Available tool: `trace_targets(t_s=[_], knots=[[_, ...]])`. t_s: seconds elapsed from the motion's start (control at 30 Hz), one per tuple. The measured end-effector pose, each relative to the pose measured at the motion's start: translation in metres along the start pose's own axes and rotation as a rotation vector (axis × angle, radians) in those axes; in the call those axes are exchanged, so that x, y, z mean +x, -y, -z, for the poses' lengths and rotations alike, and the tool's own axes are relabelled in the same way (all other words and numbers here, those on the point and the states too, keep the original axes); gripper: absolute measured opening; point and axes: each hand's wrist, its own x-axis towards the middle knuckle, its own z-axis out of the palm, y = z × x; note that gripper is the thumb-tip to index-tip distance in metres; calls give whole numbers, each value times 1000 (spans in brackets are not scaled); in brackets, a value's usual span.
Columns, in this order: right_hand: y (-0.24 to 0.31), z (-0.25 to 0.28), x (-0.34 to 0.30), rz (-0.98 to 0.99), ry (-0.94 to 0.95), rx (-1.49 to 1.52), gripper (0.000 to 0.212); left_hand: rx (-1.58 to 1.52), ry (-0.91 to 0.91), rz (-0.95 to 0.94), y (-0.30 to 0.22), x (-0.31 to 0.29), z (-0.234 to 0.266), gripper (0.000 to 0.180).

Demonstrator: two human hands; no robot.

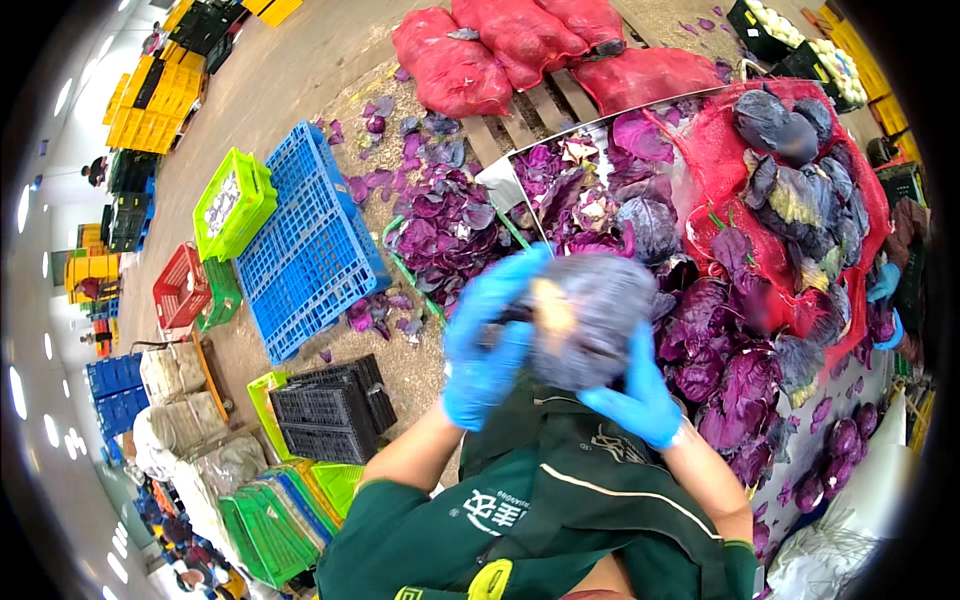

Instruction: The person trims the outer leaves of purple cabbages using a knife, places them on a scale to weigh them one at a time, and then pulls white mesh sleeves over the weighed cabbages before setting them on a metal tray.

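A red cabbage [600, 325] with dull grey-purple outer leaves and a pale yellowish patch is held up in front of my chest, slightly blurred. My left hand [485, 345], in a blue glove, grips its left side, with fingers bent along the edge. From the lower right, my right hand [645, 395], also gloved in blue, cups it. Beyond it is a metal table [668, 192] heaped with peeled purple cabbages [715, 375] and loose leaves. An opened red mesh sack [720, 185] on the right spills more grey-leaved cabbages [800, 200].
A green-rimmed crate heaped with purple leaves [450, 230] stands left of the table. Full red sacks [450, 65] lie on a wooden pallet [545, 105]. A blue plastic pallet [310, 240] and black crates [325, 410] are at left. Another person's blue-gloved hand [884, 283] shows at far right.
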Motion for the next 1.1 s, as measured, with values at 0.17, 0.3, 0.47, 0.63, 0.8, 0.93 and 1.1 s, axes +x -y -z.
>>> trace_targets(t_s=[0.17,0.3,0.47,0.63,0.8,0.93,1.1], knots=[[-65,-56,60,-307,442,-130,81,315,-290,432,131,-57,74,32],[-51,-12,26,-249,410,15,73,284,-399,663,174,-81,81,27],[-34,129,14,57,-392,119,40,8,43,491,99,51,-56,30],[-80,344,-38,54,-1193,-884,54,-85,464,423,71,82,-164,35],[-141,469,-124,-68,-1045,15,107,-196,745,520,56,45,-228,30],[-133,487,-96,-492,-1203,-125,104,-106,869,595,76,46,-243,28],[-190,477,-169,132,-1154,1128,73,-113,934,529,69,89,-317,29]])
